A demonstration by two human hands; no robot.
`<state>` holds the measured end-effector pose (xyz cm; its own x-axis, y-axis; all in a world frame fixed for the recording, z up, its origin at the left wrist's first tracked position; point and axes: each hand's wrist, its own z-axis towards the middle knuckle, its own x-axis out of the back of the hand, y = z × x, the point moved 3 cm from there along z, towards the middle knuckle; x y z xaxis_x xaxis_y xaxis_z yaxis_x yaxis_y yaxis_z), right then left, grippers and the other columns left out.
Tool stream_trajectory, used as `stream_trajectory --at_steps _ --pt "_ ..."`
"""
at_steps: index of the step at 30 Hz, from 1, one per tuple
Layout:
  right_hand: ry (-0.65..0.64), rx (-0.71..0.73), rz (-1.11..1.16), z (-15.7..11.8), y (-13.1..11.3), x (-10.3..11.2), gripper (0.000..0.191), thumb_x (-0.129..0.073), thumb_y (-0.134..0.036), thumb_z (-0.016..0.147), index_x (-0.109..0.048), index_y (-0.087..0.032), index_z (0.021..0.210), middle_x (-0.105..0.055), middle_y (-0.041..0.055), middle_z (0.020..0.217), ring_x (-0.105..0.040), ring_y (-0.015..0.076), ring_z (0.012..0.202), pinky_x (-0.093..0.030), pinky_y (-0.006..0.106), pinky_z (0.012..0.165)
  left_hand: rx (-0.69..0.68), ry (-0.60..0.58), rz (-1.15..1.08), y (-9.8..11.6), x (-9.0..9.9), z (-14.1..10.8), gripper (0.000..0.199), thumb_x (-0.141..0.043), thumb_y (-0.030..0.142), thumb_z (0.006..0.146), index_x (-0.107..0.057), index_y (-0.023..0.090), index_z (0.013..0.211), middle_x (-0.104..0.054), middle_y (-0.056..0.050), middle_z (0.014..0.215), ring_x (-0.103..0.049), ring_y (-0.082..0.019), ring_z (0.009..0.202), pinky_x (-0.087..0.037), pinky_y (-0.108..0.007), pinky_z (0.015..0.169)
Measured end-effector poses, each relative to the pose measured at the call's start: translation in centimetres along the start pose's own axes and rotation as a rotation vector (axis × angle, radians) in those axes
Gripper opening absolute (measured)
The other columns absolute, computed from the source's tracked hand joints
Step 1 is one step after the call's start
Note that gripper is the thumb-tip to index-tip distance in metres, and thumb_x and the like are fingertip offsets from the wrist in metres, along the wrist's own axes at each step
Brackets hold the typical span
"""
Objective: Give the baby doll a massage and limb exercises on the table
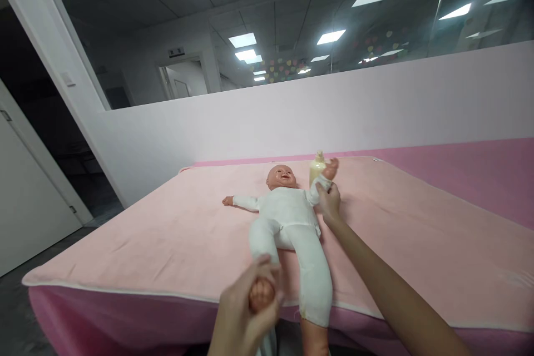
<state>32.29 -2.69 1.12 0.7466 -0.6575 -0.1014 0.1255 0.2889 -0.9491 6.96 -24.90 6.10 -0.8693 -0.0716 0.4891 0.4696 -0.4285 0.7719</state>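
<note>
A baby doll (292, 206) in a white cloth body lies on its back, its head toward the wall. My left hand (246, 311), slightly blurred, is wrapped round the doll's foot (261, 295) at the near edge; the toes show between thumb and fingers. Further up, my right hand (330, 203) grips the doll's raised forearm (321, 184) near the wrist, with the doll's hand sticking up above. The doll's other arm (245, 202) stretches out to the left. Its other leg (314, 283) hangs over the near edge.
Just behind the raised arm stands a pale yellow pump bottle (316, 169). A pink blanket (167, 222) covers the table over a darker pink cloth (125, 314). The white wall (292, 117) with a glass window above closes off the far side; a door (33, 189) is at left.
</note>
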Motion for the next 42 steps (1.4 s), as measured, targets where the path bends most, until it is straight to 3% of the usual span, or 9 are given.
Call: stream_trajectory --at_steps 4,8,11,14,19,23,31,35,42 --pt "0.078 -0.020 -0.042 0.3 0.4 0.6 0.042 -0.052 -0.042 0.072 -0.059 -0.015 0.103 -0.065 0.0108 0.093 -0.058 0.0233 0.078 -0.043 0.030 0.064 -0.022 -0.023 0.014 0.3 -0.7 -1.2 0.009 -0.062 0.023 0.073 -0.063 0.020 0.082 -0.066 -0.007 0.111 -0.055 -0.023 0.116 -0.047 -0.027 0.093" --pt "-0.335 0.493 -0.338 -1.1 -1.4 -0.8 0.036 -0.049 -0.025 0.070 -0.064 -0.019 0.103 -0.064 0.0066 0.086 -0.055 0.0216 0.079 -0.040 0.030 0.071 -0.040 0.054 -0.089 0.2 -0.4 5.0 0.014 -0.057 0.032 0.079 -0.060 0.019 0.082 -0.064 -0.009 0.115 -0.049 -0.024 0.122 -0.050 -0.031 0.089" --pt "-0.493 0.609 -0.418 -1.8 -1.6 -1.6 0.044 -0.047 -0.019 0.069 -0.064 -0.022 0.109 -0.065 0.0058 0.089 -0.055 0.0212 0.084 -0.039 0.031 0.075 -0.053 0.024 -0.073 -0.4 -0.6 8.9 0.013 -0.056 0.029 0.079 -0.060 0.019 0.086 -0.067 -0.007 0.110 -0.055 -0.023 0.115 -0.048 -0.033 0.091" --pt "-0.370 0.440 -0.300 -0.9 -1.0 -1.5 0.038 -0.049 -0.029 0.073 -0.062 -0.021 0.108 -0.066 0.0061 0.094 -0.056 0.0217 0.083 -0.041 0.031 0.072 -0.053 0.001 -0.016 -0.5 -0.6 8.8 0.022 -0.056 0.025 0.078 -0.062 0.020 0.099 -0.066 -0.007 0.110 -0.057 -0.022 0.112 -0.047 -0.033 0.092" --pt "0.050 0.004 -0.072 0.5 1.0 -0.1 0.041 -0.052 -0.046 0.071 -0.059 -0.015 0.098 -0.065 0.0119 0.094 -0.059 0.0242 0.080 -0.043 0.031 0.067 0.001 0.024 0.022 0.2 0.0 2.3 0.020 -0.058 0.029 0.077 -0.065 0.020 0.094 -0.065 -0.009 0.114 -0.053 -0.024 0.118 -0.047 -0.031 0.092" --pt "0.115 -0.105 0.021 0.5 1.6 0.4 0.044 -0.054 -0.044 0.070 -0.056 -0.016 0.103 -0.064 0.0110 0.099 -0.060 0.0229 0.081 -0.045 0.030 0.065 0.022 0.030 -0.027 -0.8 -0.1 -1.5 0.009 -0.060 0.027 0.073 -0.063 0.019 0.077 -0.068 -0.009 0.105 -0.054 -0.024 0.116 -0.046 -0.029 0.094" --pt "-0.488 0.517 -0.275 -2.2 -1.4 -2.2 0.046 -0.048 -0.013 0.061 -0.067 -0.022 0.102 -0.066 0.0044 0.097 -0.056 0.0214 0.093 -0.041 0.036 0.087 -0.090 0.032 -0.107 -1.6 0.1 6.4 0.011 -0.058 0.028 0.077 -0.061 0.019 0.082 -0.068 -0.008 0.105 -0.052 -0.023 0.119 -0.043 -0.034 0.097" --pt "-0.298 0.323 -0.141 -1.8 -0.9 -1.7 0.040 -0.054 -0.023 0.065 -0.065 -0.019 0.103 -0.066 0.0065 0.102 -0.057 0.0224 0.092 -0.044 0.035 0.082 -0.108 -0.023 -0.059 -1.9 -0.7 7.6 0.013 -0.058 0.023 0.077 -0.062 0.020 0.089 -0.068 -0.004 0.104 -0.050 -0.022 0.121 -0.043 -0.032 0.096" --pt "0.173 -0.150 0.095 0.1 2.1 0.3 0.047 -0.057 -0.044 0.066 -0.057 -0.015 0.103 -0.064 0.0103 0.099 -0.060 0.0220 0.080 -0.047 0.031 0.066 -0.167 -0.099 0.013 -0.8 -1.1 0.7 0.016 -0.063 0.010 0.067 -0.062 0.021 0.079 -0.069 -0.003 0.100 -0.055 -0.021 0.115 -0.045 -0.027 0.095"
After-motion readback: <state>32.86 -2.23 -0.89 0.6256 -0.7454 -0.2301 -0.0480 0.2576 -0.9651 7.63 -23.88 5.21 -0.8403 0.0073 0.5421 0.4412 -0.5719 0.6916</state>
